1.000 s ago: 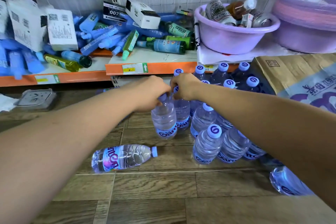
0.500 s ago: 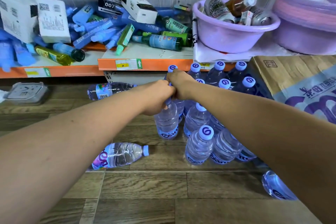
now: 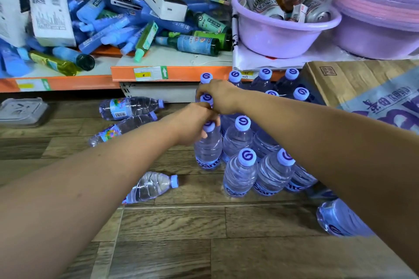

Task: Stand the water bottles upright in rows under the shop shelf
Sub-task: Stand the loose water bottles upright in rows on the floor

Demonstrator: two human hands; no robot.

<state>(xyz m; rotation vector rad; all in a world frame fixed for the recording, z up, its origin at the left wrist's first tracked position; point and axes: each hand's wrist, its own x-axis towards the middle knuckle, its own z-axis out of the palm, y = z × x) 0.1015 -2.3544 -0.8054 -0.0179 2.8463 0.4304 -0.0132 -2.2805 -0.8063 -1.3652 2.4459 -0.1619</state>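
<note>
The left hand (image 3: 192, 123) holds the neck of an upright water bottle (image 3: 208, 149) on the wood floor (image 3: 204, 233). It has set this bottle closer to the standing rows than before. The right hand (image 3: 221, 97) has reached farther back and is closed on the cap of the next bottle (image 3: 206, 98) by the orange shelf (image 3: 181, 73). Two more fallen bottles (image 3: 129, 108) now show at the left. One bottle (image 3: 150, 187) lies flat in front.
</note>
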